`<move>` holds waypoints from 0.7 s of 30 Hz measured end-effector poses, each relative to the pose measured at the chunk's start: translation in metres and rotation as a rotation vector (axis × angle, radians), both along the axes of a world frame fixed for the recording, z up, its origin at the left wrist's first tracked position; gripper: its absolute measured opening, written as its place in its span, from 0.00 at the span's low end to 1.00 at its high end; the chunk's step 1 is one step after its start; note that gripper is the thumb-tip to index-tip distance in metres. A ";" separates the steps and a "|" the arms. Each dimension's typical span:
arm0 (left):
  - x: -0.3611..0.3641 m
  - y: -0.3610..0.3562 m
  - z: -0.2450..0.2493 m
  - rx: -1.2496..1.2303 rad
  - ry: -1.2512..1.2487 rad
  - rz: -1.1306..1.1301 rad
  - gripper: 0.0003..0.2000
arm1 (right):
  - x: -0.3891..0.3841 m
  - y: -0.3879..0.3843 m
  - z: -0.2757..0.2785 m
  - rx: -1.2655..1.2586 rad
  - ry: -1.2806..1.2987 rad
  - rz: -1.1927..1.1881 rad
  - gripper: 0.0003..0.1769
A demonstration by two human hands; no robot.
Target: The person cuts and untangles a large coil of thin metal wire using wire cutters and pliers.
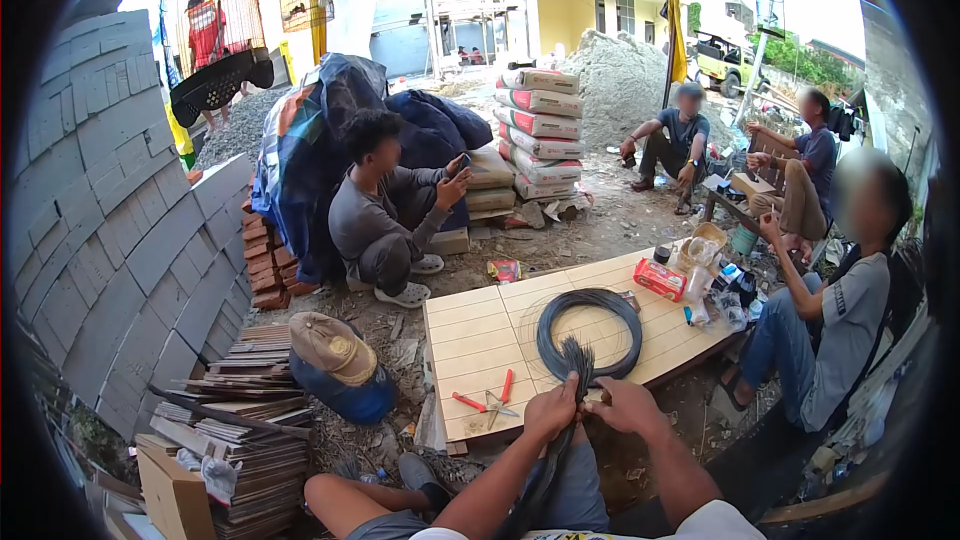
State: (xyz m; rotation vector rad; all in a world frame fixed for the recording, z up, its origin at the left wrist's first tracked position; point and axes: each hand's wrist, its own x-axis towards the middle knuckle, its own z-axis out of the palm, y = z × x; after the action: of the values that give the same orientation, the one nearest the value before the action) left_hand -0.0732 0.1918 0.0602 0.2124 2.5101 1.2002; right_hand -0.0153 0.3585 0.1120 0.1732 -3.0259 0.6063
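Note:
My left hand (553, 408) is wrapped round a bundle of dark wire strands (577, 354). The bundle's loose ends fan out above the fist, and its long lower part runs down between my legs. My right hand (630, 408) is beside the left, its fingers bent and pressed to the bundle's right side; its fingertips are partly hidden. Just beyond my hands, a coil of dark wire (631, 336) lies flat on the tan board table (465, 335). Pincers with red handles (489, 402) lie opened on the table's near left part.
A red packet (660, 279), cups and plastic bags crowd the table's right end. A person (385, 210) crouches with a phone beyond it; several others sit at right. A cap (332, 348) rests on a blue container (350, 398), near stacked boards (255, 440). Cement bags (540, 130) stand behind.

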 end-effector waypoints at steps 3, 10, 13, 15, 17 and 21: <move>0.010 0.005 0.015 0.334 -0.297 0.097 0.36 | -0.013 -0.019 0.122 -0.509 0.400 0.047 0.44; -0.006 0.010 -0.018 0.355 -0.301 0.076 0.35 | 0.077 -0.045 0.289 -0.538 1.974 1.072 0.13; -0.030 0.009 -0.066 0.265 -0.231 0.033 0.36 | 0.033 -0.088 0.362 -0.559 2.098 0.966 0.04; -0.028 0.006 -0.057 0.312 -0.261 0.050 0.36 | -0.052 -0.107 0.403 -0.915 1.722 0.735 0.24; -0.021 0.008 -0.052 0.352 -0.330 0.071 0.36 | -0.159 -0.088 0.425 -0.828 0.923 0.473 0.37; -0.019 0.003 -0.037 0.309 -0.277 0.094 0.35 | -0.226 -0.058 0.361 -0.691 0.300 0.065 0.14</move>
State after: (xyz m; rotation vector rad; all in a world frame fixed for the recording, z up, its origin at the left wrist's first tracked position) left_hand -0.0925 0.1945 0.0234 0.0016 2.1126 1.5380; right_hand -0.2413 0.3007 0.4727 0.2914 -2.3684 1.4268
